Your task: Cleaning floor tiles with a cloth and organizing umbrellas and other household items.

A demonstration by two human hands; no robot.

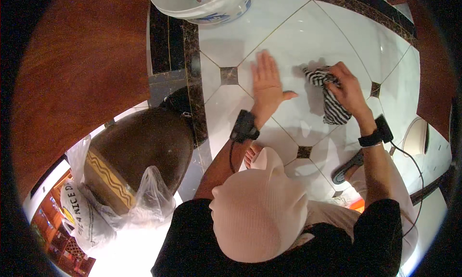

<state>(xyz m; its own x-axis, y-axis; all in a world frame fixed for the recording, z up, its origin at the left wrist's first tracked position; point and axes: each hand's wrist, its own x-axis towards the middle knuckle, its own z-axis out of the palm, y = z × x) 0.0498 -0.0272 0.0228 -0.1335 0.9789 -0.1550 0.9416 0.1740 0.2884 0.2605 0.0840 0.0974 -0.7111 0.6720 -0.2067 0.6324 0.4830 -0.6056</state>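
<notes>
Palm down, my left hand (266, 82) rests on or just above the white floor tiles (288, 31), its fingers slightly apart and nothing in it. My right hand (347, 87), to the right of it, grips a crumpled black-and-white striped cloth (334, 103). The cloth's lower end hangs or lies against the tiles; whether all of it touches the floor I cannot tell. Both wrists carry black strapped devices with cables.
A white plastic bucket (220, 15) stands at the top left. Left of me are a large brown jar (144, 143) and plastic bags (153, 194). Reddish-brown wooden surfaces (90, 49) flank the floor. A foot in a dark sandal (346, 168) is below my right hand.
</notes>
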